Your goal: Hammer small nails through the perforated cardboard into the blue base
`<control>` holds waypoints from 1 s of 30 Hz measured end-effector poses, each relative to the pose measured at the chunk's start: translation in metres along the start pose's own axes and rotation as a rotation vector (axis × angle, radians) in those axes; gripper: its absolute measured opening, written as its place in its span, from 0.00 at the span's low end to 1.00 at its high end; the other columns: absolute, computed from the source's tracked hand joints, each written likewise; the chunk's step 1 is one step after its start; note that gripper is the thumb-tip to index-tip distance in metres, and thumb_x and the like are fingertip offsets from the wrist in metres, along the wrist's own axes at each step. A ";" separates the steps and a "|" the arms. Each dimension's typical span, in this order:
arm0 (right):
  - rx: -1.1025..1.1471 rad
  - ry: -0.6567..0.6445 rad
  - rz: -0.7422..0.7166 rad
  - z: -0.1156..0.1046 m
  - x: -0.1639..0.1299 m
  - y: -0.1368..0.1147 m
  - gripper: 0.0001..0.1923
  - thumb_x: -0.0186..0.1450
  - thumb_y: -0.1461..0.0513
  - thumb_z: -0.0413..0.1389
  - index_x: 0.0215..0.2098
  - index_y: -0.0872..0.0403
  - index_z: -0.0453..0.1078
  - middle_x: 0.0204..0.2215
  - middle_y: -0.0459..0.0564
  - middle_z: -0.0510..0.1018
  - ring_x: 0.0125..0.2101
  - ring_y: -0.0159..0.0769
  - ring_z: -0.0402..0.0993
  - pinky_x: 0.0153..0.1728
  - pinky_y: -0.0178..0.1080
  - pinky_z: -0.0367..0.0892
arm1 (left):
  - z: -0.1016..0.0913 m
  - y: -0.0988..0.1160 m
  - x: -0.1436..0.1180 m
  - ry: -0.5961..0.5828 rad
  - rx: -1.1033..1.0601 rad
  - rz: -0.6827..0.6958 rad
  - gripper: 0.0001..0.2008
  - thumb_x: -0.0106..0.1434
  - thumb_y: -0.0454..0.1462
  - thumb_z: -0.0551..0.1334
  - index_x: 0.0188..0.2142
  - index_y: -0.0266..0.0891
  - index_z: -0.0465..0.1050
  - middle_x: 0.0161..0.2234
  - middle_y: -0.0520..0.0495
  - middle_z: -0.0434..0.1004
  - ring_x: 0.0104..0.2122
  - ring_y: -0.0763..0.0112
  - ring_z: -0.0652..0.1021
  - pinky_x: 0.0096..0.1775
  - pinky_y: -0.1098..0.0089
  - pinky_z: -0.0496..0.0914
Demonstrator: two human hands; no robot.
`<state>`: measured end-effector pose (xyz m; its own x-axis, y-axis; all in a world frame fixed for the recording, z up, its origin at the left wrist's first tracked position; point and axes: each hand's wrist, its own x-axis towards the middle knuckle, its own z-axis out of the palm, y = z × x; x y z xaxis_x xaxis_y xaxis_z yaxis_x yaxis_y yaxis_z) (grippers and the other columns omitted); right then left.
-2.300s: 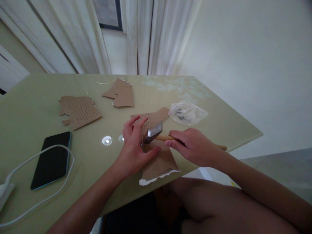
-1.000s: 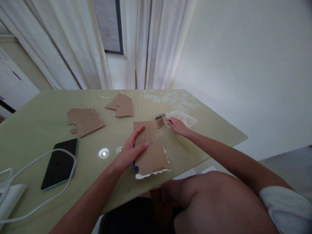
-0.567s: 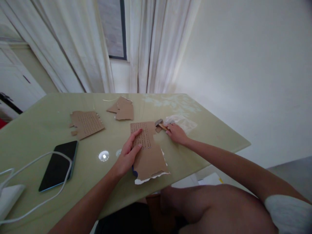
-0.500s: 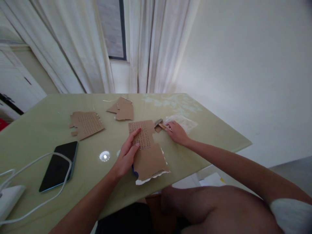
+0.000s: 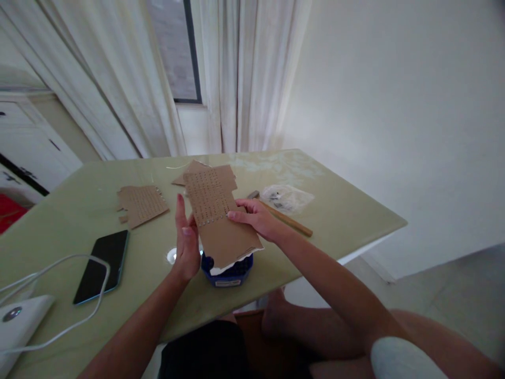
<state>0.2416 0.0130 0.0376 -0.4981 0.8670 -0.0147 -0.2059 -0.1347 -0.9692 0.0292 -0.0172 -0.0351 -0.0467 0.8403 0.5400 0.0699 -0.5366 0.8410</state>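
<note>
My right hand (image 5: 258, 218) grips a piece of brown cardboard (image 5: 224, 245) by its right edge, thumb on top and fingers partly hidden beneath. Rows of small punched holes cover the cardboard's upper half, and its near edge is torn white. At the left edge of the cardboard, my left hand (image 5: 186, 245) is open with its fingers apart; some fingertips pass out of sight behind the sheet. Below the cardboard stands a blue container (image 5: 229, 279), mostly covered, with dark contents. A hammer (image 5: 290, 218) with a wooden handle lies behind my right hand.
Another punched cardboard piece (image 5: 144, 202) lies to the left, and a torn cardboard piece (image 5: 181, 178) is farther back. A crumpled clear plastic bag (image 5: 290, 197) rests beside the hammer. At left are a phone (image 5: 102, 266), a white cable (image 5: 92, 321) and a white device (image 5: 23, 326).
My right hand has let go of the hammer and taken hold of the cardboard. The cardboard has been lifted and tilted, uncovering the blue container. My left hand has opened and shifted left.
</note>
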 end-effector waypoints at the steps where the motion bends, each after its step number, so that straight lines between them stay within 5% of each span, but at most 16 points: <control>1: 0.059 0.040 -0.028 -0.003 0.004 0.003 0.26 0.55 0.47 0.78 0.45 0.54 0.83 0.36 0.49 0.88 0.35 0.39 0.84 0.40 0.39 0.77 | 0.001 -0.001 0.001 0.014 -0.042 -0.005 0.42 0.81 0.61 0.45 0.83 0.53 0.28 0.72 0.37 0.72 0.67 0.55 0.78 0.65 0.51 0.76; 4: 0.206 0.170 -0.075 -0.012 0.012 0.020 0.28 0.52 0.48 0.79 0.45 0.53 0.83 0.36 0.50 0.88 0.33 0.40 0.84 0.39 0.40 0.78 | 0.001 -0.002 0.007 0.053 -0.036 -0.026 0.35 0.78 0.57 0.60 0.77 0.49 0.60 0.66 0.36 0.78 0.57 0.56 0.84 0.58 0.55 0.79; 7: 0.271 0.258 -0.093 -0.021 0.013 0.040 0.30 0.49 0.47 0.80 0.44 0.52 0.82 0.33 0.49 0.88 0.31 0.40 0.84 0.35 0.39 0.77 | -0.001 -0.003 0.014 0.003 0.083 -0.040 0.18 0.74 0.51 0.67 0.52 0.41 0.83 0.52 0.40 0.86 0.50 0.58 0.85 0.56 0.58 0.78; 11: 0.281 0.272 -0.078 -0.026 0.003 0.057 0.29 0.51 0.48 0.79 0.46 0.53 0.83 0.36 0.52 0.89 0.32 0.42 0.85 0.36 0.41 0.78 | -0.003 -0.002 0.020 -0.031 0.137 -0.049 0.14 0.70 0.50 0.70 0.39 0.42 0.84 0.39 0.45 0.87 0.41 0.60 0.84 0.48 0.60 0.78; 18: 0.278 0.257 -0.054 -0.024 -0.008 0.062 0.28 0.54 0.49 0.78 0.47 0.53 0.84 0.38 0.52 0.89 0.33 0.42 0.86 0.39 0.41 0.79 | -0.004 0.005 0.024 -0.063 0.174 -0.025 0.10 0.67 0.46 0.72 0.36 0.43 0.85 0.37 0.46 0.86 0.39 0.62 0.83 0.46 0.61 0.77; 27: 0.229 0.254 -0.037 -0.020 -0.009 0.066 0.29 0.51 0.51 0.79 0.47 0.55 0.85 0.37 0.53 0.90 0.32 0.40 0.85 0.35 0.39 0.77 | -0.003 0.008 0.019 -0.081 0.207 0.047 0.09 0.67 0.44 0.71 0.35 0.42 0.85 0.35 0.47 0.84 0.38 0.63 0.82 0.45 0.62 0.77; 30: 0.244 0.283 -0.051 -0.024 -0.008 0.068 0.28 0.51 0.49 0.79 0.45 0.54 0.85 0.36 0.52 0.89 0.31 0.40 0.84 0.34 0.38 0.76 | -0.004 0.007 0.019 -0.062 0.206 0.038 0.13 0.73 0.47 0.67 0.47 0.42 0.84 0.45 0.43 0.85 0.43 0.62 0.83 0.47 0.62 0.77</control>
<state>0.2517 0.0079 -0.0337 -0.2366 0.9692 -0.0682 -0.4357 -0.1685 -0.8841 0.0250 -0.0051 -0.0185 0.0206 0.8263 0.5628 0.2734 -0.5462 0.7918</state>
